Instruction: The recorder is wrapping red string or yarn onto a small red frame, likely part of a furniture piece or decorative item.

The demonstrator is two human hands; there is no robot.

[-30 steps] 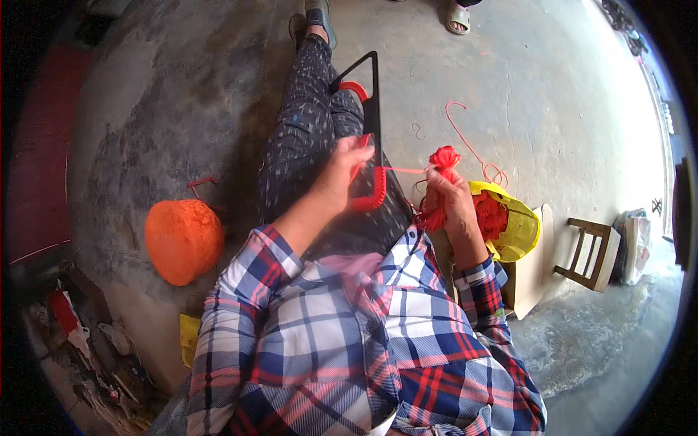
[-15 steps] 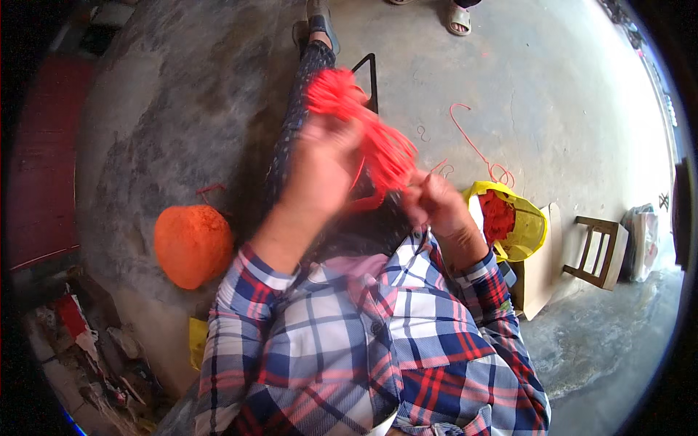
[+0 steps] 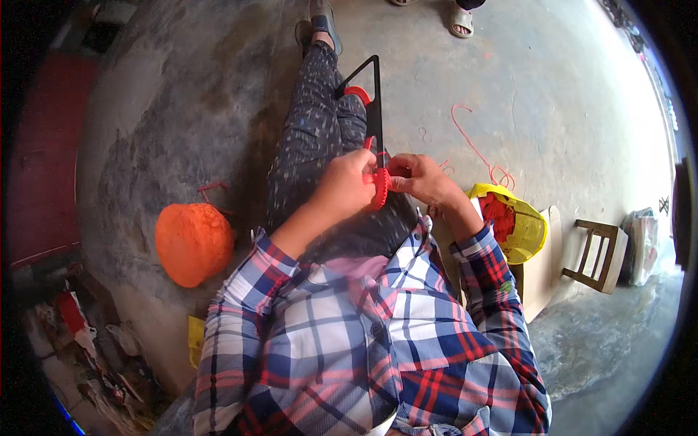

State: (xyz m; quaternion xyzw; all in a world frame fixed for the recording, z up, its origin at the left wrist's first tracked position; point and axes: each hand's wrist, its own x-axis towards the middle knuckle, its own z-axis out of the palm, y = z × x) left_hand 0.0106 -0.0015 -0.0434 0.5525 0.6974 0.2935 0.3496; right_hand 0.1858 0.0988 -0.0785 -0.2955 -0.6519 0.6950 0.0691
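My left hand (image 3: pixel 345 185) is closed over my lap on a red ridged band of cord (image 3: pixel 380 189), which looks coiled or braided. My right hand (image 3: pixel 427 180) meets it from the other side, thumb and fingers pinched at the band's right edge. Against the hands stands a black metal frame (image 3: pixel 377 116), its bent top pointing away from me. A red strip (image 3: pixel 370 142) shows just above my left fingers. More red material (image 3: pixel 357 94) lies by the frame's far end. My fingers hide part of the cord.
To the right, a yellow bucket (image 3: pixel 529 238) lies tipped with red cord inside, near a small wooden stool (image 3: pixel 598 256). A loose red cord (image 3: pixel 469 134) trails on the floor. An orange rounded object (image 3: pixel 193 245) sits at left. Another person's sandalled foot (image 3: pixel 462 22) is at the top.
Both hands have come closer together and lower. The large loose red bundle they held stretched between them now shows as a narrow ridged band, and the black frame is more visible.
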